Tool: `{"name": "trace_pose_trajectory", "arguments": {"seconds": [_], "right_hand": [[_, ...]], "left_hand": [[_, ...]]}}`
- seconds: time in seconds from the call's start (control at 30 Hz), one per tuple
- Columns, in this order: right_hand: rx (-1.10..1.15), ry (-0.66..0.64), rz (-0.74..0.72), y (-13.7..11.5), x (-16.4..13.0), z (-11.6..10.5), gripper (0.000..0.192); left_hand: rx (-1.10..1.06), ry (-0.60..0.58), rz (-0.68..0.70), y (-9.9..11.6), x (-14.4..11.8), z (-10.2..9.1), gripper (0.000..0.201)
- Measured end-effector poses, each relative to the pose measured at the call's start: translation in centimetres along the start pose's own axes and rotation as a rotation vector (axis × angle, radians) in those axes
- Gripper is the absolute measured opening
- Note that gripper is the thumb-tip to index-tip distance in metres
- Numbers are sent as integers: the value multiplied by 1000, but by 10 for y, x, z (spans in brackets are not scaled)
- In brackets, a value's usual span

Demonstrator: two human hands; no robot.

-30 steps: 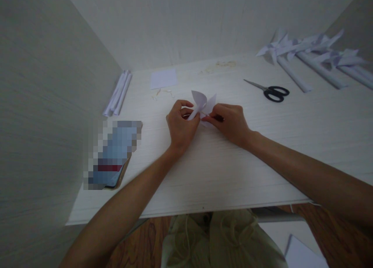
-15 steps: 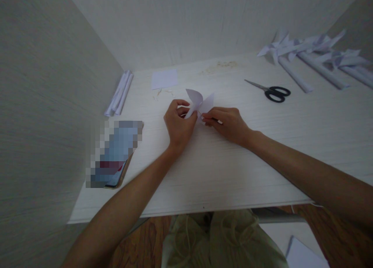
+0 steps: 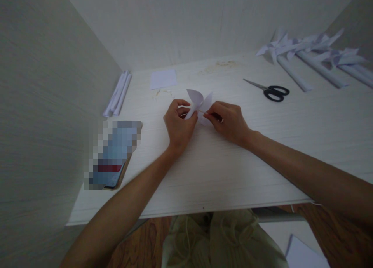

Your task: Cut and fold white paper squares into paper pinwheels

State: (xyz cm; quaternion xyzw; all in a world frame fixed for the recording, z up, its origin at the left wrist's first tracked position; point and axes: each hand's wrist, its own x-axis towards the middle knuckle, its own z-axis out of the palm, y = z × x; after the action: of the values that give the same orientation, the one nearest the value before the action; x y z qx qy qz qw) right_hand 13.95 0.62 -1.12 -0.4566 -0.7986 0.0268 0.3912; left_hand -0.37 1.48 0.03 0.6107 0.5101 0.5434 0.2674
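Note:
Above the middle of the table, my left hand (image 3: 180, 122) pinches a white paper pinwheel (image 3: 197, 98) between thumb and fingers, its curved blades pointing up and right. Close on the right, my right hand (image 3: 229, 120) is closed, thumb against forefinger, on a thin pale-brown stick that looks like a toothpick (image 3: 201, 111). The stick's far end meets the pinwheel's centre; whether it passes through the paper is hidden. One blade hangs below the stick, between the two hands.
Black-handled scissors (image 3: 274, 93) lie at the right. Several finished paper pinwheels on rolled sticks (image 3: 323, 68) lie at the back right. Rolled paper tubes (image 3: 118, 93), a paper square (image 3: 163, 79) and a phone (image 3: 116, 155) are on the left. Paper (image 3: 304, 254) lies below the table edge.
My right hand has drawn slightly right and up, and more of the toothpick shows between it and the pinwheel. My left hand holds the pinwheel almost still.

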Motion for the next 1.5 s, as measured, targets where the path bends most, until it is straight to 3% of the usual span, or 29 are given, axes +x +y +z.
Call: {"name": "trace_pose_trajectory", "arguments": {"seconds": [0.23,0.77,1.5], "right_hand": [[-49,-38,56,-3,2,-1,31],[-24,-2,143,0,3,-1,26],[-4,-8,146,-1,4,-2,26]], "left_hand": [[23,-18,17,-1,-1,0,24],[-63,-57,-63,1,0,1,24],[-37,-68,-73,0,1,-1,24]]}}
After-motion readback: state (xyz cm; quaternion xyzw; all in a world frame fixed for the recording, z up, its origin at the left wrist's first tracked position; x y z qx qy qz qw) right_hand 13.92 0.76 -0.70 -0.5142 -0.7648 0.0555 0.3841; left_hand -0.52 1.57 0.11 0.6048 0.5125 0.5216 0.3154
